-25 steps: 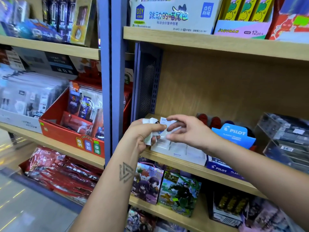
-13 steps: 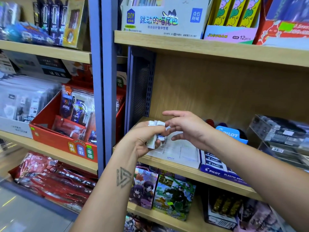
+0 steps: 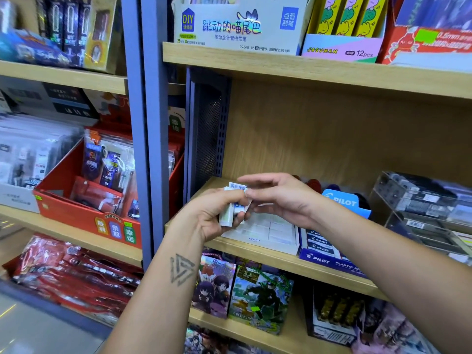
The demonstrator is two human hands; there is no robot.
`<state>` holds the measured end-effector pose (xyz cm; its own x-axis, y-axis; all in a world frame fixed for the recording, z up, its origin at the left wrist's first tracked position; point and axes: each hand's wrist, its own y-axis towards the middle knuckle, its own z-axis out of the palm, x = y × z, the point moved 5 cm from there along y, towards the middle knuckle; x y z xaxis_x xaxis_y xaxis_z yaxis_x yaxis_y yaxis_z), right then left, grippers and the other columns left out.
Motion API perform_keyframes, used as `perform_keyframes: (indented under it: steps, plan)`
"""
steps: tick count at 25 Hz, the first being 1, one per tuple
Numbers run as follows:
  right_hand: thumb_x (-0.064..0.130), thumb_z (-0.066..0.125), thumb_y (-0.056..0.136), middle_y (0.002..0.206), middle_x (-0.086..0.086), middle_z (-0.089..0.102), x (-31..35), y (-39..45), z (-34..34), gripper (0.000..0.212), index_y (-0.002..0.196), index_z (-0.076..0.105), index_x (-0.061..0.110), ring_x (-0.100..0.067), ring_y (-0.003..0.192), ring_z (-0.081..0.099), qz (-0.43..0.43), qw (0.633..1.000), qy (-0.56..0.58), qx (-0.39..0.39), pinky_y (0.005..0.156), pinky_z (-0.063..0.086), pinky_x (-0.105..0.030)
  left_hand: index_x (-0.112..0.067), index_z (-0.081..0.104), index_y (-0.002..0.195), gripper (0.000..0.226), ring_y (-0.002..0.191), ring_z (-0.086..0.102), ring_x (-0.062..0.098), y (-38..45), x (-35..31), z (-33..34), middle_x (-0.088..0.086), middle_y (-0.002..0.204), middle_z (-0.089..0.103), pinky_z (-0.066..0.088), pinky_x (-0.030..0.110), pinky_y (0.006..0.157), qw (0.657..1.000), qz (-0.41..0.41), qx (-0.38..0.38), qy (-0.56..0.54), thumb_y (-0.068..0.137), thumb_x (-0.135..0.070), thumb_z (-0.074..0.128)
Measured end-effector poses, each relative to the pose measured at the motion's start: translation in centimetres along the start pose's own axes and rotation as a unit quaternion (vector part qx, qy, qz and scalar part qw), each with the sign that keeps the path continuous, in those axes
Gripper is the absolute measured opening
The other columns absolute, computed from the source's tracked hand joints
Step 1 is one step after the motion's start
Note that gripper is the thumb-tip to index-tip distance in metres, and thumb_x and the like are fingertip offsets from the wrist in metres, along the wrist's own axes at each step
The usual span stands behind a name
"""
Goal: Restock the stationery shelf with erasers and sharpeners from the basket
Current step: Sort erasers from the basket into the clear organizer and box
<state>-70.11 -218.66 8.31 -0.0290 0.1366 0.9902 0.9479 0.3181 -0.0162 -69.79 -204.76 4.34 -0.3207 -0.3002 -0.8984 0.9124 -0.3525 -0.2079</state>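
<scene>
My left hand (image 3: 212, 213) grips a small bunch of white erasers (image 3: 228, 215) above the front of the wooden shelf (image 3: 281, 259). My right hand (image 3: 275, 198) meets it from the right and pinches the top eraser (image 3: 237, 186), which has a white and blue sleeve. Just beneath both hands lies a white Kokuyo eraser box (image 3: 270, 233) filled with white erasers. The basket is out of view.
A blue Pilot eraser box (image 3: 329, 254) sits right of the white box, with clear acrylic trays (image 3: 424, 208) further right. A blue upright post (image 3: 145, 123) divides the shelving. A red display box (image 3: 84, 213) stands on the left shelf. Card packs fill the shelf below.
Both hands rose slightly and stayed together over the white box. My right fingers shifted onto the top eraser of the bunch. The camera view moved a little to the left.
</scene>
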Motion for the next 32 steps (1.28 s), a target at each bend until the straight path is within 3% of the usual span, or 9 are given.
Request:
perform_keyframes:
  steps: [3,7,11,14,21,25,27,30,32]
  plan:
    - [-0.01,0.072,0.081,0.098,-0.013,0.075,0.3,0.0,0.1,0.039,0.116,0.071,0.008,-0.022,0.09,0.069,-0.045,0.99,-0.132,0.011,0.093,0.055,-0.032,0.0,0.064,0.104,0.024,0.065,0.063,0.024,0.1,-0.2,-0.7,0.02,0.091,0.065,0.048,0.017,0.042,0.999,-0.006,-0.014,-0.03,0.082,0.006,0.058]
    - [0.014,0.083,0.079,0.086,0.003,0.07,1.1,-0.2,-2.0,0.028,0.106,0.075,0.016,-0.009,0.077,0.064,-0.066,0.938,-0.333,-0.074,0.073,0.05,-0.017,0.005,0.062,0.103,0.02,0.067,0.067,0.029,0.2,-0.3,-1.2,0.026,0.095,0.064,0.053,0.021,0.043,0.997,-0.009,-0.033,-0.063,0.084,0.005,0.057]
    - [0.026,0.083,0.078,0.084,0.0,0.07,-1.0,0.4,-4.1,0.027,0.1,0.071,0.015,-0.01,0.074,0.064,0.019,0.868,-0.456,-0.197,0.065,0.049,-0.02,0.004,0.057,0.093,0.008,0.064,0.069,0.028,0.4,-0.5,-2.1,0.024,0.085,0.062,0.054,0.021,0.042,0.99,-0.011,-0.064,-0.125,0.086,0.006,0.054]
    - [0.03,0.082,0.076,0.096,-0.006,0.069,-3.2,1.0,-3.9,0.03,0.099,0.071,0.015,-0.02,0.089,0.065,0.059,0.832,-0.503,-0.228,0.078,0.055,-0.03,0.004,0.058,0.096,0.008,0.067,0.071,0.029,0.4,-0.4,-1.9,0.021,0.083,0.065,0.052,0.02,0.04,0.993,-0.015,-0.045,-0.104,0.089,0.003,0.057]
    - [0.028,0.069,0.085,0.095,-0.005,0.064,-3.4,0.6,-1.8,0.018,0.097,0.059,0.019,-0.028,0.087,0.061,0.008,0.802,-0.557,-0.215,0.071,0.052,-0.035,0.002,0.057,0.1,0.014,0.067,0.073,0.034,0.7,0.1,-2.2,0.019,0.075,0.067,0.048,0.021,0.037,0.996,-0.005,-0.067,-0.055,0.087,0.003,0.062]
    - [0.031,0.059,0.092,0.096,-0.006,0.069,-3.0,0.5,-1.0,0.015,0.093,0.071,0.023,-0.031,0.088,0.065,-0.003,0.706,-0.679,-0.201,0.07,0.053,-0.037,-0.005,0.056,0.091,0.008,0.061,0.07,0.024,0.7,0.2,-1.8,0.013,0.076,0.064,0.048,0.019,0.04,0.997,-0.024,-0.043,-0.061,0.087,-0.001,0.061]
    - [0.031,0.061,0.09,0.091,-0.003,0.072,-2.2,0.6,-1.3,0.016,0.09,0.075,0.023,-0.026,0.083,0.066,-0.005,0.757,-0.618,-0.213,0.07,0.056,-0.035,-0.007,0.056,0.086,0.009,0.064,0.068,0.024,0.7,0.4,-1.5,0.013,0.076,0.064,0.049,0.02,0.041,0.997,-0.033,-0.026,-0.066,0.087,0.0,0.062]
    - [0.017,0.068,0.09,0.09,-0.003,0.075,-0.1,0.4,-1.6,0.013,0.099,0.077,0.019,-0.016,0.082,0.068,-0.033,0.936,-0.293,-0.191,0.074,0.055,-0.028,-0.003,0.06,0.084,0.01,0.067,0.063,0.023,0.5,0.5,-0.6,0.017,0.08,0.063,0.046,0.019,0.039,0.999,-0.024,-0.001,-0.021,0.087,0.007,0.058]
    - [0.014,0.07,0.09,0.096,-0.006,0.076,0.5,0.4,-0.9,0.02,0.109,0.074,0.016,-0.018,0.087,0.069,-0.03,0.979,-0.163,-0.115,0.082,0.056,-0.033,0.002,0.063,0.099,0.019,0.065,0.062,0.023,0.2,0.3,0.2,0.02,0.089,0.065,0.04,0.018,0.036,0.999,0.002,0.033,0.027,0.085,0.013,0.057]
